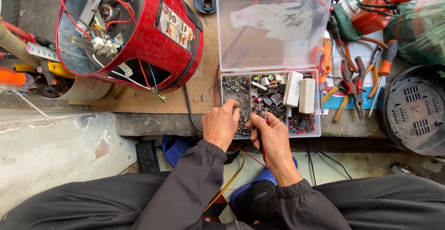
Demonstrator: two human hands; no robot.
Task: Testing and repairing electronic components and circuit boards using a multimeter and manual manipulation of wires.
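Parts box [303, 132]: a clear plastic organiser with its hinged lid [273, 26] standing open, set at the near edge of the tabletop [153, 123], directly in front of the seated person. Its compartments hold small electronic components; two white rectangular blocks [299, 92] lie in the right-hand section.

Left hand [221, 124]: curled, fingertips dipped into the left compartment, touching the loose parts there. Whether a part is pinched cannot be told.

Right hand [274, 139]: fingers pressed together around a thin dark tool with a red handle [262, 149], its tip pointed into the middle compartment.

Risks, as judged from this arrangement:

- The box sits flush with the tabletop edge. Downward or outward pressure from either hand may tip it toward the lap and scatter the components.
- The tool tip works among tightly packed parts. A slip may flick small pieces into neighbouring compartments or out of the box.
- The open lid leans toward the pliers [353, 84] and cutters just beside the box; a knock may close it onto the hands.
- The red appliance shell [153, 35] lies tilted nearby with loose wires exposed; a snagged sleeve may drag it.
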